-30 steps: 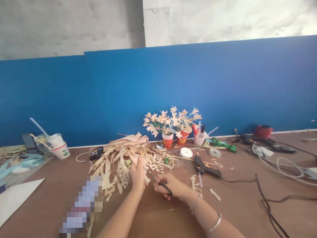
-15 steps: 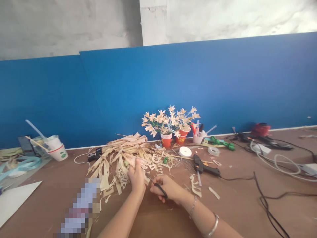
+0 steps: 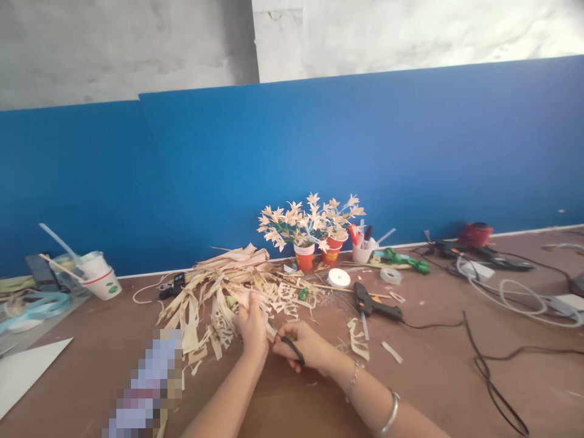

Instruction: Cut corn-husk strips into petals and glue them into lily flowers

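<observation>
My left hand [image 3: 253, 325] is closed on a pale dried husk piece [image 3: 249, 298] at the front of a heap of husks [image 3: 196, 298]. Just to its right, my right hand [image 3: 301, 347] has its fingers in the black handles of a pair of scissors [image 3: 292, 350]. The blades point up and left toward my left hand, and their tips are hard to make out. Pale husk flowers [image 3: 294, 224] stand in red and white cups [image 3: 304, 258] behind the heap. Husk scraps [image 3: 358, 339] lie right of my hands.
A black glue gun [image 3: 376, 306], a white roll [image 3: 339, 278] and a clear tape roll [image 3: 391, 275] lie beyond my right hand. Black cords [image 3: 486, 377] run along the right. At left stand a white cup [image 3: 103, 285] and a white sheet [image 3: 31, 371].
The view has shifted slightly. My right hand with the scissors has moved a little closer to my left hand, which keeps its hold on the husk.
</observation>
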Demonstrator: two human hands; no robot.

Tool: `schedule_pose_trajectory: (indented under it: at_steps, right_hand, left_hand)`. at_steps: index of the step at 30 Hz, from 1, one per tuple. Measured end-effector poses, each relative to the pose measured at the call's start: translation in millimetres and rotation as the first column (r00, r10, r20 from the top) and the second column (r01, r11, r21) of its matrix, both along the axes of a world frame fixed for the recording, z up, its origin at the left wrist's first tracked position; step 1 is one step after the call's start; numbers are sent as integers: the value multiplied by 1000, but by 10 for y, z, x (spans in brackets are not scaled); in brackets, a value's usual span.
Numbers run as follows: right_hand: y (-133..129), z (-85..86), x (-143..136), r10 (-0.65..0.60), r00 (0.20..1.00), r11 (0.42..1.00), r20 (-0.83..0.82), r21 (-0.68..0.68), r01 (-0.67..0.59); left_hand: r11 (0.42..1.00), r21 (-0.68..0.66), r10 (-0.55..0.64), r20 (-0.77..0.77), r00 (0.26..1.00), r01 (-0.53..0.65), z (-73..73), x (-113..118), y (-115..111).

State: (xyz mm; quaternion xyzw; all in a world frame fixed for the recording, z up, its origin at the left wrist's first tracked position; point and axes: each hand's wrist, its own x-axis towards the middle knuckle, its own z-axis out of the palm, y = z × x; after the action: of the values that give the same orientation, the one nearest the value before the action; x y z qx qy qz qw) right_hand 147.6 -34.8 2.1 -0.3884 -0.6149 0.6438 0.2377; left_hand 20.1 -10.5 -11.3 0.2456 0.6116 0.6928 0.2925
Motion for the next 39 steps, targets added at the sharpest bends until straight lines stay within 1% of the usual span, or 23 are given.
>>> schedule_pose_trajectory:
  at_steps: [3,6,9,12,15,17,18,19,20,22,24,27,30,33,36,39]
  right_hand:
    - [-7,-4,-9,-9,1000,1000,-2,19,10]
    - [-19,51,17,1,1000,1000,11,3,-1]
    - [-3,125,98,50,996,998,74,-27,-48]
    - [48,157,209,106,988,994,111,-36,-103]
    - [108,140,294,175,982,984,64,-29,-173]
    - [138,124,311,182,983,983,-10,-24,-182]
    - [147,119,305,150,987,988,-60,-13,-151]
    - [152,115,290,92,989,996,-114,4,-92]
    - [153,113,267,15,986,1000,-168,23,-12]
    - [146,106,206,-143,954,987,-262,31,156]
    - [129,89,142,-256,914,965,-314,-19,263]
    - [103,44,73,-364,866,931,-342,-120,344]
    - [96,8,48,-412,836,911,-362,-151,384]
    - [110,1,52,-425,833,905,-355,-154,396]
    - [123,17,61,-402,864,915,-304,-177,363]
    - [131,38,81,-343,902,937,-263,-167,308]
  left_hand:
    - [999,-48,23,-18,1000,-24,30,10,-14]
    - [996,-81,18,-33,999,-20,46,3,-20]
    - [999,-47,1,12,1000,0,30,-20,1]
    - [1000,-10,-9,70,997,10,5,-50,38]
    - [1000,-4,-15,119,993,16,7,-70,62]
    - [999,7,-38,144,989,37,33,-66,59]
    - [998,12,-55,153,987,53,53,-57,50]
    - [997,16,-73,160,984,71,74,-43,38]
    - [996,21,-92,160,983,90,96,-22,23]
    - [991,38,-132,140,981,128,130,32,-11]
    - [979,70,-198,90,976,192,135,94,-40]
    - [949,76,-307,-5,952,306,77,167,-57]
    - [936,49,-344,-79,935,349,-12,195,-47]
    - [935,38,-346,-120,931,352,-58,201,-42]
    - [943,49,-325,-82,942,329,-37,205,-49]
    - [962,44,-272,17,962,271,22,186,-48]
